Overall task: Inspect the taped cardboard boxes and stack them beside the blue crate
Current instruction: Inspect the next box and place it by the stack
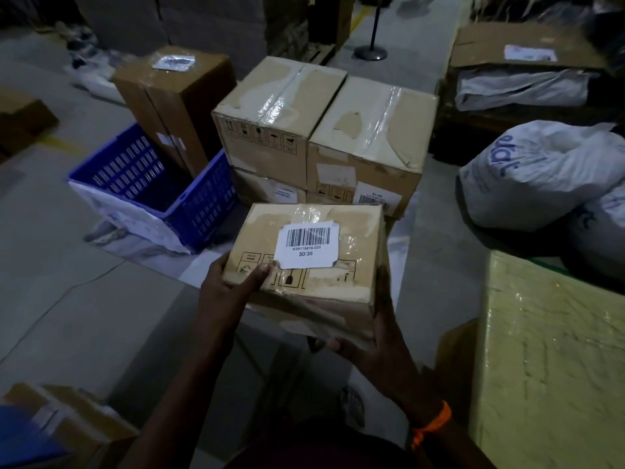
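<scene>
I hold a small taped cardboard box (pixel 324 286) with a white barcode label in the air in front of me. My left hand (pixel 230 286) grips its near left corner, thumb lying on the top face. My right hand (pixel 375 340) grips the right side and supports it from below. Beyond it stands a stack of taped cardboard boxes (pixel 324 137), two side by side on top of lower ones, just right of the blue crate (pixel 152 187). A tall brown box (pixel 172 106) stands behind the crate.
A yellow wrapped block (pixel 554 360) stands close at the right. White sacks (pixel 548 177) lie at the right, with an open carton (pixel 527 66) behind them. More boxes (pixel 67 424) sit at the lower left. A post stand (pixel 370 52) is far back on the concrete floor.
</scene>
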`<state>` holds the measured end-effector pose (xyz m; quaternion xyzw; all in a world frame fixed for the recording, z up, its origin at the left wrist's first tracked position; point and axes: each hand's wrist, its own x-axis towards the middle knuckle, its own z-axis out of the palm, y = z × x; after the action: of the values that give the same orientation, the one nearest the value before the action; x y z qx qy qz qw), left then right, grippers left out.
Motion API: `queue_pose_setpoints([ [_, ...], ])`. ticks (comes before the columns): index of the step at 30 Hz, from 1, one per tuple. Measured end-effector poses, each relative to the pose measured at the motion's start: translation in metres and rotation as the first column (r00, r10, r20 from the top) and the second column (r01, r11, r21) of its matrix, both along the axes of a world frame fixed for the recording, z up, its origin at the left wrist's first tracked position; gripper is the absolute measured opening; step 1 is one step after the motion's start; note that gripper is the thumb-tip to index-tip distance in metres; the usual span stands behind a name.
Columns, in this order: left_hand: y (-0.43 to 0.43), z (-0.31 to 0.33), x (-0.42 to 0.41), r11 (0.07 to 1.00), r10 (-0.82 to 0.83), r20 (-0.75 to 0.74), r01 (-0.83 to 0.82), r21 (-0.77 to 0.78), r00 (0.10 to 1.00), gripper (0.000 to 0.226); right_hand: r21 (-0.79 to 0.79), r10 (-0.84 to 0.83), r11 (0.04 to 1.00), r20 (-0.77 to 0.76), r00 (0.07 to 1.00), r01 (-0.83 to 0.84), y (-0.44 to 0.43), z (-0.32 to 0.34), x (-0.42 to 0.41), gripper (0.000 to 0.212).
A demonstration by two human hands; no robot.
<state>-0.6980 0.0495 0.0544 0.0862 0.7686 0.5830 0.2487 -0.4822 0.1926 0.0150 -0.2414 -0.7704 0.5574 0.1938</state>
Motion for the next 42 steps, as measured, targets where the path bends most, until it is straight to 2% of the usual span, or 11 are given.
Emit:
queue_pose_setpoints([
  [4,-0.033,0.016,-0.014,0.984,0.08,0.016,-0.082,0.161,0.997,0.072,-0.02,-0.008,1.0,-0.059,0.998,0.006,-0.033,0.016,-0.026,0.122],
  [7,-0.065,0.04,-0.031,0.945,0.131,-0.01,-0.122,0.304,0.991,0.061,0.017,-0.018,1.0,-0.116,0.993,0.02,-0.06,0.034,-0.048,0.106],
  [10,-0.095,0.069,-0.055,0.896,0.174,-0.079,-0.124,0.427,0.982,0.051,0.095,-0.013,0.995,-0.166,0.986,0.029,-0.08,0.05,-0.083,0.11],
  [14,-0.121,0.102,-0.107,0.84,0.26,-0.139,-0.152,0.52,0.956,0.037,0.178,0.0,0.983,-0.248,0.969,0.046,-0.092,0.065,-0.154,0.108],
  [18,-0.138,0.143,-0.159,0.799,0.339,-0.2,-0.169,0.578,0.919,0.037,0.213,0.025,0.975,-0.368,0.93,0.059,-0.107,0.095,-0.218,0.102],
  [24,-0.14,0.184,-0.237,0.758,0.446,-0.213,-0.241,0.606,0.869,0.037,0.254,0.112,0.967,-0.486,0.867,0.018,-0.122,0.127,-0.29,0.085],
  [27,-0.129,0.193,-0.282,0.747,0.485,-0.192,-0.289,0.599,0.853,0.038,0.24,0.15,0.97,-0.491,0.858,-0.032,-0.122,0.131,-0.331,0.096],
  [31,-0.108,0.197,-0.344,0.768,0.475,-0.192,-0.297,0.568,0.859,0.045,0.187,0.142,0.981,-0.514,0.846,-0.051,-0.111,0.125,-0.385,0.086],
  [34,-0.089,0.195,-0.387,0.805,0.451,-0.218,-0.289,0.518,0.865,0.032,0.154,0.12,0.987,-0.477,0.871,-0.051,-0.097,0.119,-0.427,0.085],
  [37,-0.073,0.184,-0.426,0.844,0.421,-0.217,-0.292,0.451,0.881,0.033,0.092,0.086,0.994,-0.432,0.898,-0.051,-0.08,0.108,-0.46,0.099],
  [42,-0.055,0.124,-0.471,0.883,0.355,-0.118,-0.292,0.367,0.927,0.036,0.041,0.047,0.999,-0.342,0.939,-0.036,-0.062,0.064,-0.485,0.099],
])
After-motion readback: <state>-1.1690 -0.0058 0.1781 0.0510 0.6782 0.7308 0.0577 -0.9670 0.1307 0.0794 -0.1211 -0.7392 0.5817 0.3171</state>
